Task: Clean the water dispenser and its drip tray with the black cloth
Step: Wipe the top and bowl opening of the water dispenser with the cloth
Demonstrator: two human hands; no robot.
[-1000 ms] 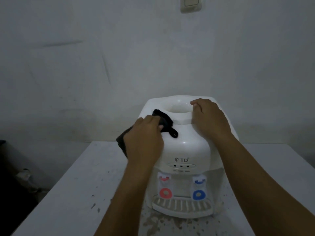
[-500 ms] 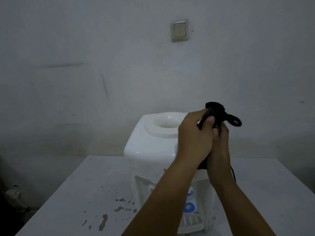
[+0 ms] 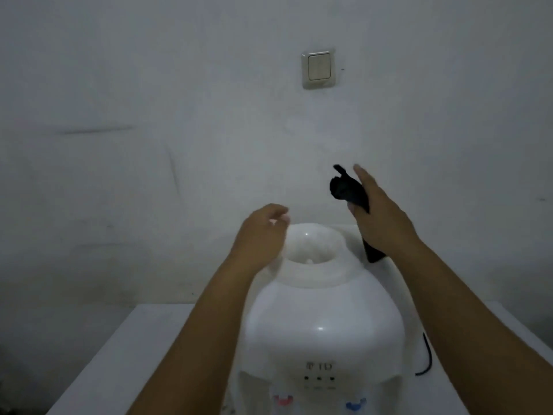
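Both hands have parted: right hand (image 3: 381, 218) alone grips the black cloth (image 3: 347, 190); left hand (image 3: 261, 235) (blurred) seemingly loose, empty.

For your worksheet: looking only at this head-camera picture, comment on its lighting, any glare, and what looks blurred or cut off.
Head view: dim, flat light, greyish wall; small glare spots shine on the water dispenser; the left hand is motion-blurred at its fingers; the right hand and black cloth are soft-edged; the dispenser's front label is smeared and unreadable; the taps are cropped at the bottom edge, and no drip tray shows.
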